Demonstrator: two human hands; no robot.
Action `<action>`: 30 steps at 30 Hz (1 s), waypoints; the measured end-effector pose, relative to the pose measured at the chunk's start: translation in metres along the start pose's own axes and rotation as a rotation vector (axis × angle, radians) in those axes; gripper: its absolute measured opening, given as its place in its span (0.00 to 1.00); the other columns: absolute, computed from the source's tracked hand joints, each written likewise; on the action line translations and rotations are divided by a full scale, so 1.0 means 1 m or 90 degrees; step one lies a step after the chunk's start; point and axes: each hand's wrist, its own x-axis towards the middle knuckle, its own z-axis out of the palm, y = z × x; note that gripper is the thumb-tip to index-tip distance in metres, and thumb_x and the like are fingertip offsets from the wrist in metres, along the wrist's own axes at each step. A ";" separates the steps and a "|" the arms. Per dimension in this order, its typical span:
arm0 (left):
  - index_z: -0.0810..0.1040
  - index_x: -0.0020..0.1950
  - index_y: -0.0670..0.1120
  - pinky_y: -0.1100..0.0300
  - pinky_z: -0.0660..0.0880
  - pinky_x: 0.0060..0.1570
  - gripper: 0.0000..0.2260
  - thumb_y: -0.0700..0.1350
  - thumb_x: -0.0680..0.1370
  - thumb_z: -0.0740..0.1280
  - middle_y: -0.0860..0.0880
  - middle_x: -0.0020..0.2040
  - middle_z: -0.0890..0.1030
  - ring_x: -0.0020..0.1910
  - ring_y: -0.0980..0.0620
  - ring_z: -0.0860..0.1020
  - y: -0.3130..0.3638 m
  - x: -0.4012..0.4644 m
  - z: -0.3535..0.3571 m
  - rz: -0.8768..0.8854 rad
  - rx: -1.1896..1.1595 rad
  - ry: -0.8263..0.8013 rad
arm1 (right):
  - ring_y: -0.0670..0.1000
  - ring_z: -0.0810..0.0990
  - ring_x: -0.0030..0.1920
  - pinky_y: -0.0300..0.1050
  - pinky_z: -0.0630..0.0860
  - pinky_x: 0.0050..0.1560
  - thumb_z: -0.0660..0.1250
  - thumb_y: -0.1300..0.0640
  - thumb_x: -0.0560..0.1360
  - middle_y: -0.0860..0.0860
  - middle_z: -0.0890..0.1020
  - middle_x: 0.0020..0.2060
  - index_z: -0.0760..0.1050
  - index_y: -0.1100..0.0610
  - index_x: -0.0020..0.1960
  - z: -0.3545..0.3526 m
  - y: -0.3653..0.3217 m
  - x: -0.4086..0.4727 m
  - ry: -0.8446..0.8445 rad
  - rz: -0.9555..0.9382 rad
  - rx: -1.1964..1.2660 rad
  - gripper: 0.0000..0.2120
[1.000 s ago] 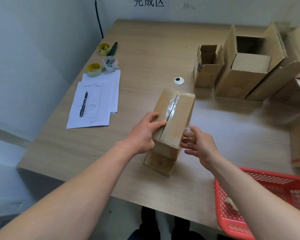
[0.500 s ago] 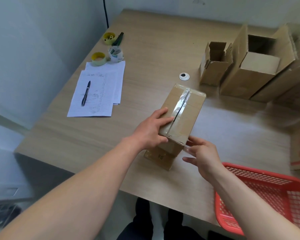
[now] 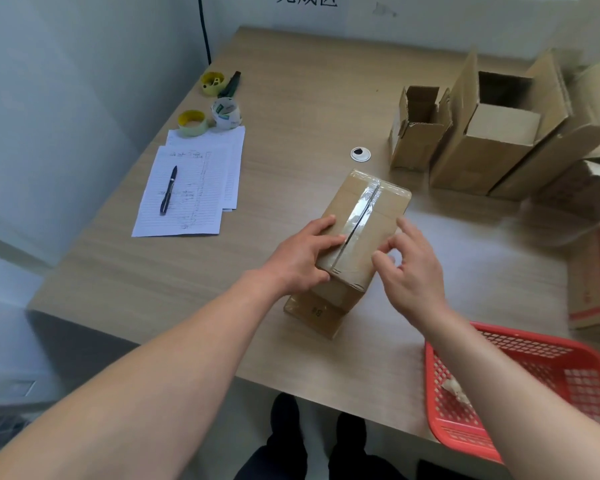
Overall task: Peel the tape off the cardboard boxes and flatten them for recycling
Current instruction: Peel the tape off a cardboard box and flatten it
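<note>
Head view: taped cardboard box [image 3: 362, 233] upright on wooden table [image 3: 291, 133], gripped under left hand [image 3: 300, 259], fingers curled round near corner. Right hand [image 3: 411, 268] at far side, fingertips [image 3: 378, 259] on top flap, perhaps pinching clear tape [image 3: 361, 209].

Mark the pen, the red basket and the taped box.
pen [image 3: 168, 189], head view, middle of its barrel.
red basket [image 3: 430, 386], head view, left rim.
taped box [image 3: 383, 223], head view, bare cardboard right of the tape.
</note>
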 end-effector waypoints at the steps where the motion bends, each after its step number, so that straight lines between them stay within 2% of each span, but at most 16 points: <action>1: 0.75 0.72 0.50 0.61 0.60 0.74 0.33 0.37 0.68 0.79 0.54 0.80 0.60 0.76 0.55 0.63 0.001 0.000 0.000 0.007 -0.005 0.000 | 0.51 0.69 0.67 0.43 0.65 0.56 0.68 0.56 0.74 0.49 0.74 0.66 0.74 0.57 0.41 0.001 0.005 0.010 -0.019 -0.040 -0.037 0.06; 3: 0.78 0.69 0.48 0.62 0.60 0.74 0.31 0.37 0.67 0.79 0.53 0.79 0.62 0.75 0.54 0.64 0.004 -0.001 0.001 0.020 -0.022 0.005 | 0.56 0.67 0.68 0.48 0.66 0.59 0.67 0.51 0.75 0.52 0.72 0.65 0.72 0.56 0.41 0.001 0.015 0.031 -0.066 -0.051 -0.084 0.09; 5: 0.81 0.65 0.47 0.62 0.61 0.73 0.26 0.38 0.67 0.80 0.52 0.77 0.66 0.74 0.54 0.66 0.004 -0.003 0.003 0.026 -0.046 0.028 | 0.56 0.69 0.61 0.48 0.67 0.53 0.67 0.49 0.75 0.50 0.72 0.56 0.69 0.55 0.39 0.002 0.022 0.043 -0.104 -0.055 -0.109 0.12; 9: 0.85 0.56 0.43 0.56 0.68 0.70 0.19 0.41 0.67 0.81 0.48 0.73 0.72 0.70 0.50 0.73 0.001 -0.011 0.006 0.043 -0.102 0.130 | 0.54 0.70 0.50 0.47 0.64 0.45 0.68 0.52 0.75 0.49 0.71 0.45 0.67 0.56 0.38 0.006 0.023 0.038 -0.061 -0.072 -0.088 0.14; 14: 0.81 0.63 0.43 0.56 0.70 0.68 0.25 0.42 0.67 0.81 0.47 0.74 0.71 0.69 0.50 0.73 -0.001 -0.019 0.006 0.039 -0.083 0.160 | 0.51 0.70 0.40 0.49 0.66 0.39 0.70 0.56 0.72 0.48 0.71 0.42 0.66 0.58 0.37 0.014 0.007 0.022 0.008 0.026 -0.016 0.14; 17: 0.74 0.72 0.45 0.58 0.65 0.72 0.33 0.42 0.68 0.80 0.48 0.75 0.69 0.73 0.51 0.68 -0.003 -0.021 -0.004 -0.011 -0.056 0.120 | 0.48 0.73 0.47 0.45 0.66 0.44 0.72 0.59 0.70 0.43 0.73 0.48 0.71 0.60 0.37 0.016 0.003 0.011 -0.014 0.018 -0.023 0.11; 19: 0.67 0.76 0.47 0.56 0.66 0.71 0.40 0.48 0.67 0.80 0.50 0.74 0.69 0.73 0.51 0.68 0.003 -0.019 -0.010 -0.060 -0.019 0.068 | 0.45 0.73 0.50 0.44 0.68 0.48 0.73 0.58 0.70 0.41 0.73 0.52 0.73 0.59 0.38 0.014 0.004 0.008 -0.020 0.040 -0.027 0.09; 22: 0.62 0.75 0.51 0.53 0.70 0.66 0.43 0.59 0.66 0.79 0.51 0.71 0.71 0.70 0.49 0.70 0.015 -0.014 -0.009 -0.169 -0.009 0.030 | 0.51 0.75 0.46 0.46 0.67 0.46 0.69 0.52 0.73 0.45 0.76 0.46 0.73 0.55 0.41 0.005 0.002 0.025 0.052 0.155 0.003 0.08; 24: 0.64 0.74 0.48 0.53 0.72 0.64 0.38 0.58 0.69 0.77 0.49 0.68 0.75 0.67 0.47 0.74 0.018 -0.008 -0.003 -0.239 -0.069 0.032 | 0.53 0.73 0.44 0.46 0.67 0.43 0.65 0.50 0.76 0.48 0.75 0.42 0.71 0.55 0.44 -0.002 0.000 0.044 0.088 0.305 0.134 0.09; 26: 0.72 0.68 0.47 0.53 0.74 0.61 0.29 0.52 0.71 0.76 0.49 0.62 0.80 0.61 0.47 0.78 0.020 -0.002 -0.001 -0.270 -0.154 0.044 | 0.54 0.70 0.43 0.48 0.70 0.46 0.62 0.51 0.78 0.49 0.72 0.39 0.70 0.54 0.44 -0.003 -0.007 0.054 0.050 0.432 0.325 0.08; 28: 0.75 0.66 0.47 0.52 0.76 0.60 0.25 0.43 0.70 0.76 0.49 0.60 0.81 0.57 0.48 0.79 0.025 0.001 -0.004 -0.290 -0.253 0.050 | 0.55 0.71 0.43 0.56 0.75 0.48 0.60 0.54 0.79 0.49 0.74 0.38 0.73 0.52 0.43 -0.001 -0.014 0.057 0.014 0.506 0.484 0.07; 30: 0.74 0.62 0.48 0.51 0.78 0.58 0.25 0.35 0.68 0.73 0.49 0.59 0.79 0.57 0.47 0.79 0.028 0.001 -0.012 -0.279 -0.311 0.081 | 0.56 0.74 0.42 0.58 0.77 0.45 0.60 0.55 0.80 0.48 0.77 0.37 0.74 0.51 0.43 -0.003 -0.023 0.057 0.055 0.517 0.616 0.08</action>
